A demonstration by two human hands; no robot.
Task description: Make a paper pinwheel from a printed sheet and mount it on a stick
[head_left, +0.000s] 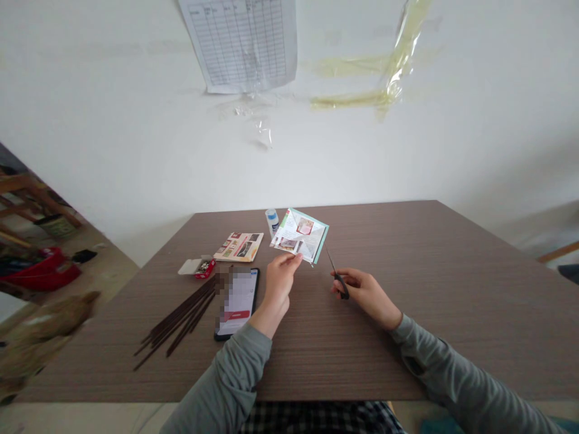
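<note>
Two-handed trimming, apparently: pinching printed paper (304, 232) between left fingers (295, 261), gripping scissors (343, 287) in right fingers (351, 275). Next, bring blades (332, 260) to paper edge.

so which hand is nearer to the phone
Left. The left hand is just to the right of the phone, holding a printed paper; the right hand is farther off to the right, holding scissors.
</note>
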